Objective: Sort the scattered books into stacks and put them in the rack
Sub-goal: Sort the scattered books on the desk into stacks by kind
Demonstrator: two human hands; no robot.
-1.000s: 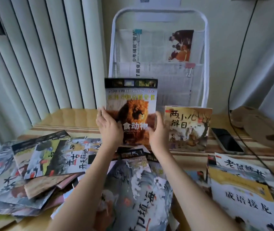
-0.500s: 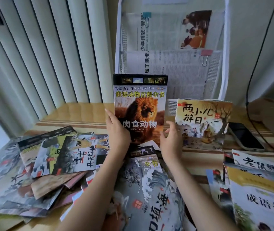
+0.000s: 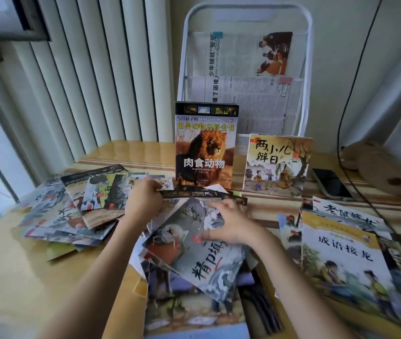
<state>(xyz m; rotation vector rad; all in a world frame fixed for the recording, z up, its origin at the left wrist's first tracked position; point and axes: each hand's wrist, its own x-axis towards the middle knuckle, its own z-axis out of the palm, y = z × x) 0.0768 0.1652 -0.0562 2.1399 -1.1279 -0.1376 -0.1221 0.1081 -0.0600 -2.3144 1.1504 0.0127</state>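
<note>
The lion book [image 3: 205,148] stands upright at the foot of the white wire rack [image 3: 308,69], with nobody holding it. Beside it on the right stands a yellow picture book [image 3: 276,165]. My left hand [image 3: 143,203] grips the edge of a dark book [image 3: 187,192] in the middle heap. My right hand [image 3: 231,222] rests with spread fingers on a grey-blue wave-cover book [image 3: 194,248] lying on top of that heap. More books fan out at the left [image 3: 72,204] and lie at the right [image 3: 346,265].
Clipped newspapers [image 3: 245,69] fill the rack's upper pockets. A black phone [image 3: 331,183] lies right of the yellow book, with a round wooden object [image 3: 385,167] and a black cable [image 3: 348,113] behind it. White vertical blinds [image 3: 84,77] hang at the left.
Both hands let go of the lion book, which now stands alone against the rack. They dropped to the middle heap, left onto a dark book's edge, right onto the wave-cover book.
</note>
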